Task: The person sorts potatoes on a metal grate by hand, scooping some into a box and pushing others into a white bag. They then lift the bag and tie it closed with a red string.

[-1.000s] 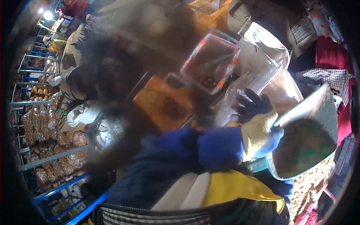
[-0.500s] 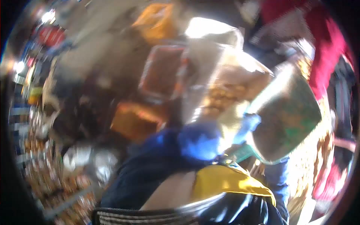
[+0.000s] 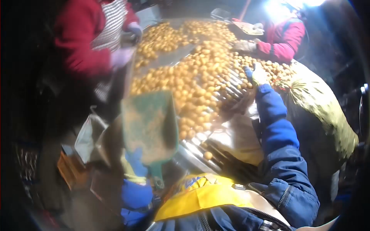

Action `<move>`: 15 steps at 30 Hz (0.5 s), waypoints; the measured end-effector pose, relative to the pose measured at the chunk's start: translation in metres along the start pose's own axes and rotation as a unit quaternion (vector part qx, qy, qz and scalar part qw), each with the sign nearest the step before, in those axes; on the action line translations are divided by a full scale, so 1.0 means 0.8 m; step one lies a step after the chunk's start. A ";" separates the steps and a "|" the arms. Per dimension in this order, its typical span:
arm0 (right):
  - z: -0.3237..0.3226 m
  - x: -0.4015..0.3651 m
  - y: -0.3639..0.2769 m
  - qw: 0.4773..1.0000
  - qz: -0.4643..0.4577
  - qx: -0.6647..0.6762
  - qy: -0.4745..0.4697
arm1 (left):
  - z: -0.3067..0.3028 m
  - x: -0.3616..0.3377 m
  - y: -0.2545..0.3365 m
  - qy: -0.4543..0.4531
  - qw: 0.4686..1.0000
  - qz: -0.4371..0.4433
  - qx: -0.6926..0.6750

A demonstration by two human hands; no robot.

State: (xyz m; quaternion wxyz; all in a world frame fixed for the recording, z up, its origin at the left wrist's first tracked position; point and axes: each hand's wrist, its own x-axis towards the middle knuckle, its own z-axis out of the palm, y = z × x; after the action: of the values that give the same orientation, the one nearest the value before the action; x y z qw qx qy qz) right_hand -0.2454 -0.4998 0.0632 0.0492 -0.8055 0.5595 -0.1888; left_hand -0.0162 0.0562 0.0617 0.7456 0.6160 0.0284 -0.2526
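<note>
The left hand [image 3: 135,166], in a blue and yellow glove, is closed round the neck of a green plastic scoop [image 3: 148,123]. It holds the scoop upright at the near left edge of the steel roller table [image 3: 200,148], with its dusty hollow bare and nothing in it. A second ago that scoop was swung out on the other side, beside clear bags and orange crates. The person has since turned round to the table, so the scoop is back at the heap with its load gone. The right hand [image 3: 257,75], in the same sort of glove, reaches far across on a blue sleeve. It lies open, palm down, on the heap of small golden round produce [image 3: 192,82], gripping nothing that I can see. Just right of that arm bulges a yellow-green mesh sack [image 3: 322,102]. At the far side two co-workers in red, one in a striped apron [image 3: 110,27] at the left and one in a red jacket [image 3: 283,38] at the right, have gloved hands on the same heap.
</note>
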 end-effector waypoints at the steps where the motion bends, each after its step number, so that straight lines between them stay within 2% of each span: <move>1: -0.031 0.003 0.001 0.999 0.024 -0.010 -0.034 | -0.004 0.015 -0.009 0.000 0.999 -0.038 -0.027; 2: -0.065 0.003 -0.004 0.996 0.047 -0.020 -0.069 | 0.001 0.028 -0.016 0.001 0.996 -0.077 -0.053; 3: -0.064 0.010 0.006 0.993 0.092 -0.055 -0.057 | 0.018 0.031 -0.010 -0.021 0.992 -0.089 -0.086; 4: -0.056 0.019 0.020 0.986 0.137 -0.087 -0.048 | 0.035 0.031 -0.003 -0.039 0.995 -0.077 -0.048; 6: -0.031 0.040 0.056 0.976 0.211 -0.039 -0.030 | 0.064 0.033 0.000 -0.068 0.996 -0.049 0.024; 8: -0.022 0.036 0.055 0.972 0.188 -0.136 -0.028 | 0.064 0.055 -0.019 -0.083 0.994 -0.049 0.054; 9: -0.014 0.032 0.061 0.979 0.114 -0.169 0.000 | 0.065 0.060 -0.027 -0.080 0.994 -0.051 0.056; 10: -0.003 0.040 0.068 0.981 0.120 -0.155 -0.003 | 0.071 0.065 -0.029 -0.073 0.994 -0.051 0.060; 12: 0.018 0.056 0.073 0.983 0.126 -0.131 -0.009 | 0.072 0.076 -0.029 -0.053 0.993 -0.103 -0.027; 13: 0.004 0.045 0.057 0.981 0.126 -0.130 -0.064 | 0.069 0.074 -0.025 -0.042 0.988 -0.132 -0.067; 14: 0.006 0.034 0.050 0.984 0.086 -0.147 -0.043 | 0.078 0.068 -0.016 -0.031 0.988 -0.142 -0.059; 15: -0.003 0.033 0.046 0.987 0.092 -0.103 -0.086 | 0.090 0.060 -0.007 -0.021 0.987 -0.152 -0.053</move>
State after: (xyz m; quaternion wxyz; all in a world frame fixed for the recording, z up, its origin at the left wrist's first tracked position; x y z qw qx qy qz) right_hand -0.2705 -0.5376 0.0614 0.0312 -0.7644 0.6417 -0.0547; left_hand 0.0039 -0.0284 0.0567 0.7305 0.5585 0.1194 -0.3744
